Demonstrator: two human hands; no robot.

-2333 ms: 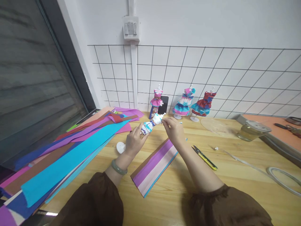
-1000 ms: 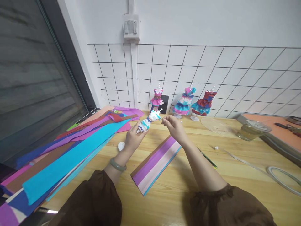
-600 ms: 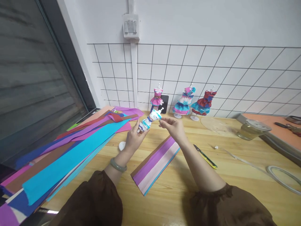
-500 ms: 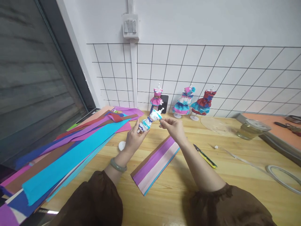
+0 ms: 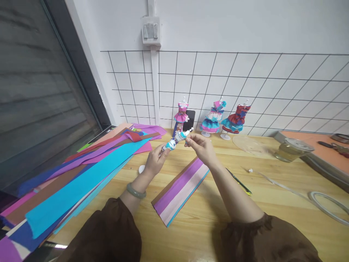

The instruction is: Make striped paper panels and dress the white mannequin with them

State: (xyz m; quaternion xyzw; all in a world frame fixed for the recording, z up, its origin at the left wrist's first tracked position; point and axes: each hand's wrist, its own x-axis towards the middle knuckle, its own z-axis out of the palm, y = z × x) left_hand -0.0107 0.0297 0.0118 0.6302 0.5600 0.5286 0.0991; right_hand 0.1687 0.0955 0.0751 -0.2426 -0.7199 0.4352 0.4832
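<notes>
Slanting between left fingers point(image 5: 158, 150) and right fingers point(image 5: 193, 139) lies the small mannequin point(image 5: 171, 144).

White wall point(image 5: 245, 25), black-lined grid point(image 5: 186, 75) low behind pale wood-grain surface's point(image 5: 191, 227) far edge. Double wall switch point(image 5: 151, 31) above. Dark glass pane point(image 5: 35, 72) left.

The lower end of the white-and-turquoise miniature dress form point(image 5: 179, 137) is hidden by the left hand point(image 5: 156, 160); whatever the right hand point(image 5: 202, 147) may pinch is too small to tell. Near the wooden desk's point(image 5: 191, 233) back edge, a pink-dressed mannequin point(image 5: 181, 114) partly covers a black rectangular phone point(image 5: 190, 118). Multicoloured fabric strips point(image 5: 81, 176) run out of view past the left edge.
</notes>
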